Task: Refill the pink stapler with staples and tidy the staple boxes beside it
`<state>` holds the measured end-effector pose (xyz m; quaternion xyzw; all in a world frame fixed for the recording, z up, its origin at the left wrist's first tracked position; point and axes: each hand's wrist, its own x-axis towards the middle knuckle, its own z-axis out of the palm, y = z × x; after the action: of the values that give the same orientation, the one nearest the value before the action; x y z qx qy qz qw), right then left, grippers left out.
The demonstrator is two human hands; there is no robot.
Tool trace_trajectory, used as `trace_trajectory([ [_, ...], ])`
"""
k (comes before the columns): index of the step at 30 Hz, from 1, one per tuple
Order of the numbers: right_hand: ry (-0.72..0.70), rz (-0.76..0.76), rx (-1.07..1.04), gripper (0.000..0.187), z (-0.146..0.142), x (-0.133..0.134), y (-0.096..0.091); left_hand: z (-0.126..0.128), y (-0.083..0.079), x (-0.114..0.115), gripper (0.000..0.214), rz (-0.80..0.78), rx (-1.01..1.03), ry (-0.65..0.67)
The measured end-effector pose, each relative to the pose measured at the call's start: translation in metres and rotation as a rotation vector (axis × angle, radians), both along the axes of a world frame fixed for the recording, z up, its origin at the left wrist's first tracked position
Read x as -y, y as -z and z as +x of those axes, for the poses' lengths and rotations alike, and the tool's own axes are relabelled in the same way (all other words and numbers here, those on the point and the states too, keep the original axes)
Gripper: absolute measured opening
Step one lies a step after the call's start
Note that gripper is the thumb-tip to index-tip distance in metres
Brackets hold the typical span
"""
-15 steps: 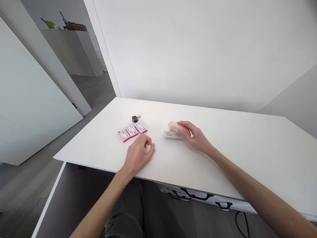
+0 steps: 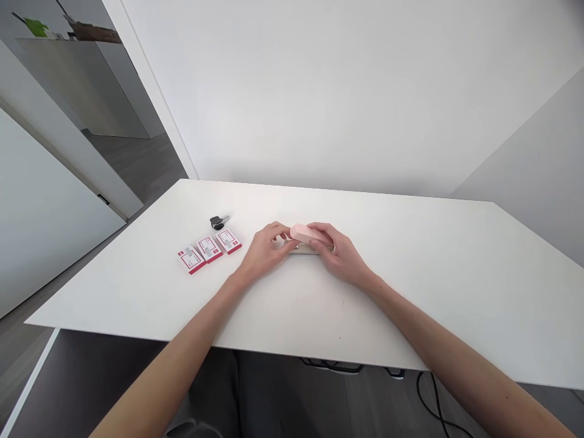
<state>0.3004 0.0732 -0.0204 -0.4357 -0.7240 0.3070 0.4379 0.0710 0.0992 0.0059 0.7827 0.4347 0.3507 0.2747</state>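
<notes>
A small pink stapler [image 2: 303, 233] lies on the white table [image 2: 410, 286] near its middle. My right hand [image 2: 340, 252] is curled over the stapler's right end and grips it. My left hand [image 2: 264, 249] holds the stapler's left end, fingertips closed on its front. Most of the stapler's base is hidden between the two hands.
Three red-and-white staple boxes [image 2: 208, 249] lie in a row to the left of my hands. A small black and silver staple remover [image 2: 219, 221] sits just behind them. A white wall stands behind the table, and a doorway opens at the far left.
My left hand has moved right from beside the staple boxes onto the stapler's left end. The right hand has stayed on the stapler. The view has shifted, so the boxes appear further left.
</notes>
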Motion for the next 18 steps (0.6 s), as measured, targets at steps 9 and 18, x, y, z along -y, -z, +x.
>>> trace_trajectory([
  [9, -0.001, 0.008, 0.024, 0.033, -0.0046, 0.0009, -0.0021, -0.0007, -0.0018, 0.0043, 0.019, -0.060, 0.018, -0.054],
  [18, 0.024, 0.028, 0.084, 0.034, -0.0054, 0.0011, -0.0020, 0.0007, 0.0024, 0.0058, 0.022, -0.066, 0.020, -0.002],
])
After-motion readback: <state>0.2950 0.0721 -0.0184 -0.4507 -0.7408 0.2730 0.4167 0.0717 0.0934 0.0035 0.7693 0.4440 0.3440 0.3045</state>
